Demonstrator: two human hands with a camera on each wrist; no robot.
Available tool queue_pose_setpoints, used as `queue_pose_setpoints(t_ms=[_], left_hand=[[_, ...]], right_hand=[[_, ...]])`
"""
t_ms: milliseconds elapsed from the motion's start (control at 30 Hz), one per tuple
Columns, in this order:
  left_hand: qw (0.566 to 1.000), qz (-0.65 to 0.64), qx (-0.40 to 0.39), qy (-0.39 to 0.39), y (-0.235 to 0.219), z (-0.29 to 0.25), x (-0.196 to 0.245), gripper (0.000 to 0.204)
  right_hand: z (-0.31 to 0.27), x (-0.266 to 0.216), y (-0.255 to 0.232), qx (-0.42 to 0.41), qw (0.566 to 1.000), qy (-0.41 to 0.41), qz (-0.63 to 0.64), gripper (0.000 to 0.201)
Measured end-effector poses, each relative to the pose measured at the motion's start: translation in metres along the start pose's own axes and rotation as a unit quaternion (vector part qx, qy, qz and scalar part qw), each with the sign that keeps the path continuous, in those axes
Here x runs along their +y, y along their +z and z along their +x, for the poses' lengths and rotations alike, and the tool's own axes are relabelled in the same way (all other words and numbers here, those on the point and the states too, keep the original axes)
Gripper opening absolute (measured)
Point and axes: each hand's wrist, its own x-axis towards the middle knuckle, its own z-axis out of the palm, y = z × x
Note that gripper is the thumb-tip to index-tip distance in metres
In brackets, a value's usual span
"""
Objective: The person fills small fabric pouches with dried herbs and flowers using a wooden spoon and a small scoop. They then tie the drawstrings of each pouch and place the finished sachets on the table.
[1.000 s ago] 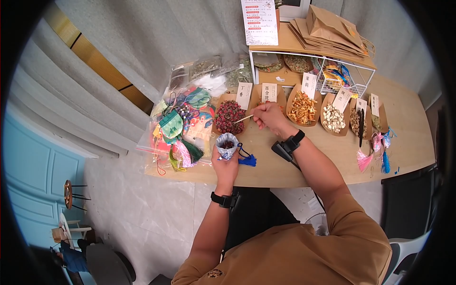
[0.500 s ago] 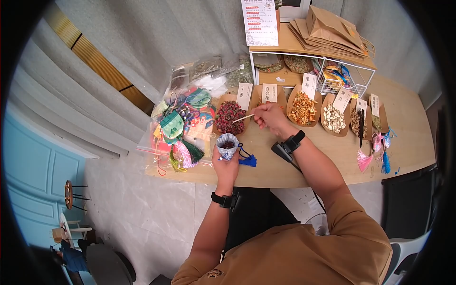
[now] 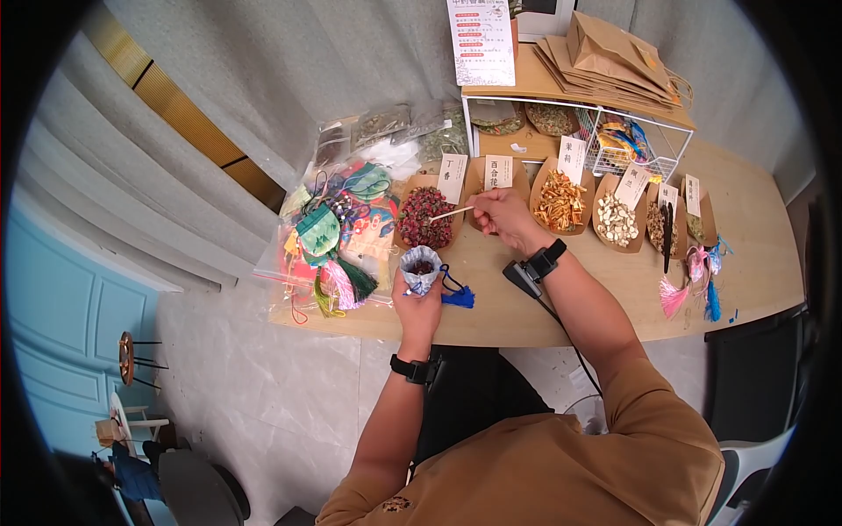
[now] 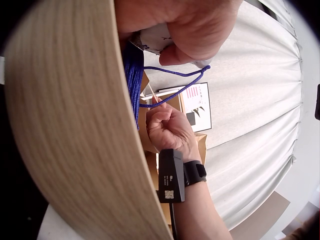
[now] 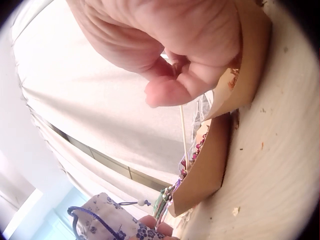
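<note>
My left hand (image 3: 417, 311) grips a blue-and-white floral drawstring pouch (image 5: 102, 215), its mouth facing up with dark dried bits inside. From the pouch hangs a blue tassel (image 3: 458, 299) on a cord. With thumb and fingers, my right hand (image 3: 502, 217) pinches a thin pale stick (image 3: 454, 212). The stick's far end is among the dried rosebuds (image 3: 421, 210) in a brown paper tray (image 5: 207, 167), just beyond the pouch. Beneath my right hand is another paper tray (image 3: 519, 180) with a label card, its contents mostly hidden by the hand.
To the right stand trays of orange dried flowers (image 3: 560, 200), pale slices (image 3: 617, 219) and other herbs. Colourful sachets (image 3: 317, 230) with tassels lie on plastic at left. Behind is a shelf (image 3: 491, 86) with paper bags (image 3: 605, 66). Pink and blue tassels (image 3: 674, 296) lie at right.
My right hand has shifted slightly to the right, still pinching the stick, whose far end has moved a little within the rosebuds. The left hand and pouch stay in place.
</note>
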Motion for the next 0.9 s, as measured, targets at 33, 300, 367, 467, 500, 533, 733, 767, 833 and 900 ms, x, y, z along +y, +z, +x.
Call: queue_pose_setpoints(t_ms=[33, 300, 367, 467, 500, 533, 733, 767, 833, 900], left_hand=[[1.0, -0.002, 0.0, 0.0, 0.0, 0.0, 0.0, 0.031], [1.0, -0.003, 0.012, -0.008, 0.002, 0.001, 0.004, 0.028], [1.0, -0.004, 0.014, -0.009, 0.003, 0.002, 0.005, 0.028], [1.0, 0.001, 0.013, -0.014, 0.003, 0.002, 0.007, 0.028], [1.0, 0.004, 0.012, -0.017, 0.003, 0.002, 0.008, 0.028], [1.0, 0.007, 0.008, -0.016, 0.002, 0.002, 0.006, 0.028], [1.0, 0.004, 0.004, -0.004, 0.0, 0.002, 0.004, 0.03], [1.0, 0.002, 0.005, 0.001, 0.0, 0.001, 0.004, 0.031], [1.0, 0.003, 0.004, 0.002, -0.001, 0.0, 0.002, 0.031], [1.0, 0.011, 0.001, -0.007, -0.004, 0.0, -0.002, 0.032]], right_hand=[[0.0, 0.0, -0.001, -0.001, 1.0, 0.0, 0.001, 0.016], [-0.003, -0.009, -0.005, -0.035, 0.999, -0.013, 0.04, 0.015], [-0.005, -0.013, -0.004, -0.054, 0.997, -0.017, 0.049, 0.015], [-0.014, -0.022, -0.001, -0.11, 0.992, -0.03, 0.05, 0.016], [-0.018, -0.024, 0.0, -0.13, 0.99, -0.033, 0.038, 0.016], [-0.021, -0.026, 0.002, -0.15, 0.988, -0.036, 0.027, 0.016], [-0.029, -0.028, 0.005, -0.239, 0.967, -0.073, -0.054, 0.017], [-0.028, -0.026, 0.005, -0.25, 0.962, -0.084, -0.063, 0.017], [-0.028, -0.026, 0.003, -0.252, 0.962, -0.091, -0.05, 0.018], [-0.028, -0.027, 0.002, -0.241, 0.966, -0.093, -0.029, 0.018]])
